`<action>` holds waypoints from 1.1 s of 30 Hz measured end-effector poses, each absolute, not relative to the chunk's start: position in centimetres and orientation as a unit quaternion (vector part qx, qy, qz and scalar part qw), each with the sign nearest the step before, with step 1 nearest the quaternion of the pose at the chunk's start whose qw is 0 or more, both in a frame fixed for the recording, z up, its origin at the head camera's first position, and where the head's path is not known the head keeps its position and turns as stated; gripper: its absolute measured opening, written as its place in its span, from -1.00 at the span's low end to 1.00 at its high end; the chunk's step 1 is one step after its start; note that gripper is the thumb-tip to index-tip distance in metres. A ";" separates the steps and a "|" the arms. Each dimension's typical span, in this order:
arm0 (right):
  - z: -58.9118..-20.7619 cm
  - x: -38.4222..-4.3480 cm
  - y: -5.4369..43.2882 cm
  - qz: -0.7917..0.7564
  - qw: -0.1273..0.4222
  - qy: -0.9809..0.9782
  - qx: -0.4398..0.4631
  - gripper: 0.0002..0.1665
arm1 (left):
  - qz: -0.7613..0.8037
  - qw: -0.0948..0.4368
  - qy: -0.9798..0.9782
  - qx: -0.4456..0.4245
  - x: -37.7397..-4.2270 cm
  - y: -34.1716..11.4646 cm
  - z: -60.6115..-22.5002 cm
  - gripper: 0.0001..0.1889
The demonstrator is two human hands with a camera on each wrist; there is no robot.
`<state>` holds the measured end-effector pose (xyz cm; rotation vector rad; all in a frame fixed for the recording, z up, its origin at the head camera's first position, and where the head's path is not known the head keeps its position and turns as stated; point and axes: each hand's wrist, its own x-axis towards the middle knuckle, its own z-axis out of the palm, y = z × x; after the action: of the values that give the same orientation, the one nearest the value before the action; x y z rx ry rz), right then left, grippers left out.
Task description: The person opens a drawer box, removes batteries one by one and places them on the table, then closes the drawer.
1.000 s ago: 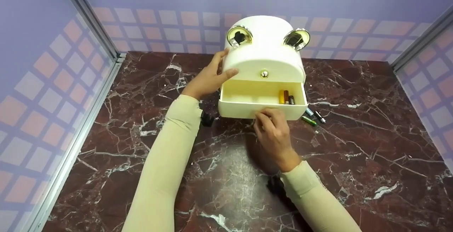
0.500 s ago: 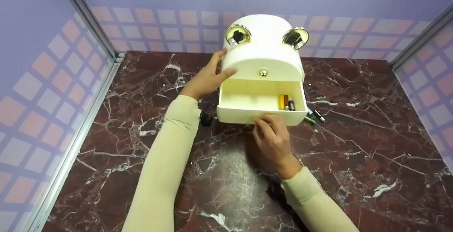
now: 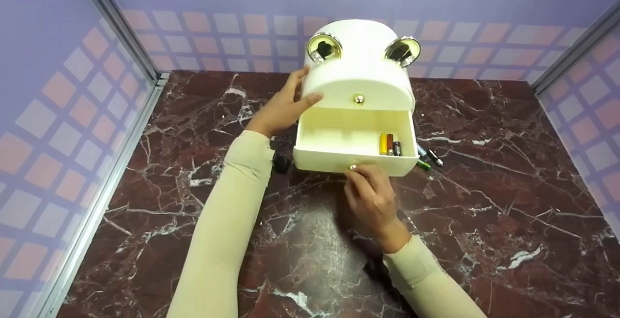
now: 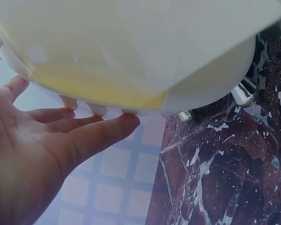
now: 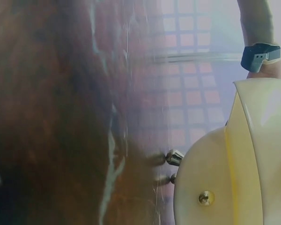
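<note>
A white rounded drawer box [image 3: 357, 41] with two gold-rimmed, eye-like rings stands on the marble table. My left hand [image 3: 281, 107] lies along its left side, thumb on the front and fingers fairly straight; the left wrist view shows the fingertips against the white wall [image 4: 210, 79]. With bent fingers, my right hand [image 3: 373, 194] pinches the small knob [image 3: 353, 166] on the front of the lower drawer [image 3: 319, 160], which stands pulled out. Inside, at its right end, lie a yellow battery [image 3: 383, 144], a brown battery [image 3: 390, 144] and a black battery [image 3: 397, 148].
Right of the box lie a green battery [image 3: 424, 164], a black battery [image 3: 435, 158] and a light blue one, partly hidden. Above the pulled-out drawer is a closed upper section with a knob [image 3: 359, 99]. Tiled walls [image 3: 242, 29] surround the marble table [image 3: 484, 221].
The lower drawer has come further out toward me, with my right hand drawing back on its knob. The batteries inside moved with it. My left hand has stayed on the box's side.
</note>
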<state>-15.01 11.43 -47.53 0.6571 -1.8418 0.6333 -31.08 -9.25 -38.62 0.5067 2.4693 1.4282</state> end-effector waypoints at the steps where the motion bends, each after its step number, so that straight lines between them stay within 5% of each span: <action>1: -47.6 -15.1 11.5 0.261 0.515 -0.770 0.272 -0.77 | 0.490 0.123 0.846 0.173 -31.1 -9.3 -38.7 -0.02; 33: -47.4 -14.9 12.2 0.266 0.502 -0.767 0.298 -0.73 | 0.493 0.126 0.844 0.170 -31.0 -9.3 -38.9 -0.07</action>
<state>-14.90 12.25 -47.39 0.7202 -1.8525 0.6420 -31.03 -9.27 -38.95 0.4953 2.4566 1.4357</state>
